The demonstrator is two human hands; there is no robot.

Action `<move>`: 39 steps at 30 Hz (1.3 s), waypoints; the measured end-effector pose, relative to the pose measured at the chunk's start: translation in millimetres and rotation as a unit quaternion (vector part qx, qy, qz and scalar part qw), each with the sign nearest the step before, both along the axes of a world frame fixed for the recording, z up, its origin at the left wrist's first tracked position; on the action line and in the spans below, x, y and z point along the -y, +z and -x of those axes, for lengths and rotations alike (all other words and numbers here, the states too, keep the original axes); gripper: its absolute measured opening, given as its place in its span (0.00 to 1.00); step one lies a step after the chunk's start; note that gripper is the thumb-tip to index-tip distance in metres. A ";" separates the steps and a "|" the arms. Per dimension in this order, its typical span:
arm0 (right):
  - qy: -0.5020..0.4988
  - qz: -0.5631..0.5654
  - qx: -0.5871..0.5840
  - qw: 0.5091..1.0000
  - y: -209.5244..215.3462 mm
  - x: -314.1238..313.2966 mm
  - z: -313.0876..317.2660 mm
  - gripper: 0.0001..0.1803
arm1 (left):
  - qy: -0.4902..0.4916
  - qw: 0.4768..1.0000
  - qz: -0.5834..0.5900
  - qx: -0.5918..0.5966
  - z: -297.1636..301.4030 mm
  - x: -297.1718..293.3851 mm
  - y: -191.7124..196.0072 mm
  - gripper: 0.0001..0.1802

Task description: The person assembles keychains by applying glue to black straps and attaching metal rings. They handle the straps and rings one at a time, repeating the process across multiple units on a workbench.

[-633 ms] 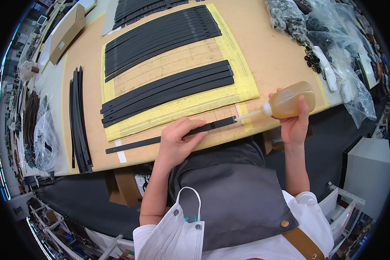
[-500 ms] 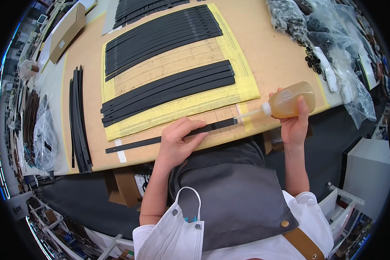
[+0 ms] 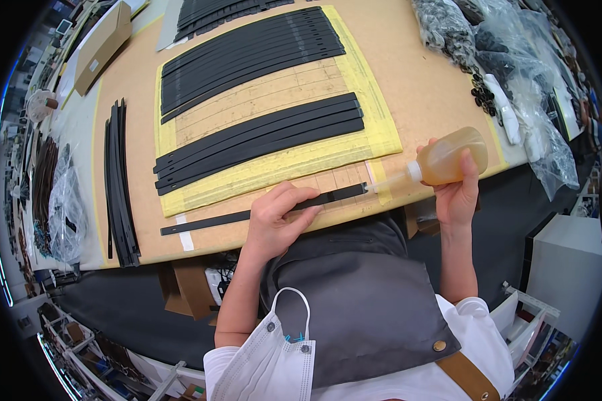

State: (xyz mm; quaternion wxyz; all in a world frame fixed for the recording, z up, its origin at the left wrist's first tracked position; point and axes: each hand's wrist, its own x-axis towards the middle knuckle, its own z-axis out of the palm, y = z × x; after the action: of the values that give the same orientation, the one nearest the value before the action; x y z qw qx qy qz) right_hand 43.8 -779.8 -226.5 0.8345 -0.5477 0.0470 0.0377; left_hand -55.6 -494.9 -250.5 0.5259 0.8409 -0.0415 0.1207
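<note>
Left hand [image 3: 274, 217]: flat, fingers spread and extended, pressing down on a single black strip [image 3: 247, 215] that lies along the near edge of the table [image 3: 435, 80]; nothing gripped, only held down.
Right hand [image 3: 456, 194]: fingers and thumb closed around an amber squeeze bottle [image 3: 447, 158], tipped sideways, its clear nozzle [image 3: 388, 182] just at the strip's right end.
Yellow mat [image 3: 301, 164] behind the strip carries two groups of black strips [image 3: 261, 137]. Another bundle [image 3: 119, 184] lies left.
</note>
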 end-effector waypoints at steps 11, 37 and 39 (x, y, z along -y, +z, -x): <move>0.041 -0.104 -0.066 0.992 1.8 1.5 0.9 0.30 | 0.004 1.000 -0.022 0.009 1.2 1.1 0.5 0.13; 0.090 -0.066 -0.040 0.993 -5.9 -21.1 13.5 0.30 | -0.012 0.994 -0.094 0.053 3.7 1.5 -9.6 0.12; 0.086 -0.172 -0.060 0.980 -8.6 -14.5 7.0 0.29 | -0.023 0.995 -0.090 0.045 2.7 -0.7 -5.7 0.13</move>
State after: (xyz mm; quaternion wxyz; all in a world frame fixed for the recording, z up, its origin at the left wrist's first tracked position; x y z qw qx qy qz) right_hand 36.8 -765.3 -235.1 0.9055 -0.3950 0.0425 0.1493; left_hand -58.3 -494.3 -256.2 0.4487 0.8772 -0.0948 0.1423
